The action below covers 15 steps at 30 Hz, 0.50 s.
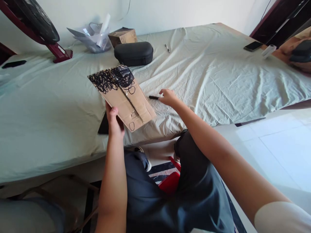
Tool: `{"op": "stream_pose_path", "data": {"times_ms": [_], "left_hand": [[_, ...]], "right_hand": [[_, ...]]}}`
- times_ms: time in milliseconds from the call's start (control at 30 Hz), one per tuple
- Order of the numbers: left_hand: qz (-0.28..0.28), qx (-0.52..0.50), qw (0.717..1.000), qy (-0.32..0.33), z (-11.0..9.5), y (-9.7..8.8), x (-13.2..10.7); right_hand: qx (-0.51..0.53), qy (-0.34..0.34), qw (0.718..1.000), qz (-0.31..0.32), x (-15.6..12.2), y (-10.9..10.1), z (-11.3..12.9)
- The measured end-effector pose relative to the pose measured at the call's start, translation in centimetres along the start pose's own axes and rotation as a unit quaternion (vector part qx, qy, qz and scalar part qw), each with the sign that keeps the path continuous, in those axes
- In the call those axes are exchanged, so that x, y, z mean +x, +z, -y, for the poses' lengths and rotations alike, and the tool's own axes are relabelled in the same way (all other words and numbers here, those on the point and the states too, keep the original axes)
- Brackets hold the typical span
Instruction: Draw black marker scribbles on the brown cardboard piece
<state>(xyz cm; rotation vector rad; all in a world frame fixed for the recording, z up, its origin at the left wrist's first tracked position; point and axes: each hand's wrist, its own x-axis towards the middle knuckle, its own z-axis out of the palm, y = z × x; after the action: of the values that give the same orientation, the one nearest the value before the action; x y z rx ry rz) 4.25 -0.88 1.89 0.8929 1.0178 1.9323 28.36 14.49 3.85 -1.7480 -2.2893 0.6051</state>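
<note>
My left hand point(114, 121) grips the near edge of a brown cardboard piece point(126, 100) and holds it tilted up over the bed edge. Black scribbles cover the cardboard's far end, and tape runs along its middle. My right hand point(167, 97) rests on the pale green bedsheet point(206, 74), fingers closed around one end of a black marker point(153, 97) that lies on the sheet. A dark flat object point(104, 126) lies under the cardboard by my left hand.
A black zip case point(134, 53), a small cardboard box point(122, 36) and a crumpled plastic bag point(93, 37) sit at the back. A pen point(167, 48) lies beyond. A phone point(253, 46) and white cylinder point(268, 51) lie far right. A fan base point(58, 53) stands left.
</note>
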Motion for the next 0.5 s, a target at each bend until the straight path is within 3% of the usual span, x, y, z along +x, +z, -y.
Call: {"op": "stream_pose_path", "data": {"times_ms": [100, 233, 500], "left_hand": [[-0.021, 0.008, 0.999, -0.029, 0.2, -0.3, 0.1], [-0.022, 0.016, 0.999, -0.038, 0.3, -0.3, 0.0], [-0.007, 0.014, 0.999, -0.032, 0.3, -0.1, 0.1]], "right_hand": [[-0.031, 0.025, 0.999, 0.027, -0.6, 0.9, 0.4], [-0.050, 0.000, 0.998, 0.037, -0.6, 1.7, 1.5], [-0.038, -0.053, 0.995, 0.074, -0.5, 1.2, 2.6]]}}
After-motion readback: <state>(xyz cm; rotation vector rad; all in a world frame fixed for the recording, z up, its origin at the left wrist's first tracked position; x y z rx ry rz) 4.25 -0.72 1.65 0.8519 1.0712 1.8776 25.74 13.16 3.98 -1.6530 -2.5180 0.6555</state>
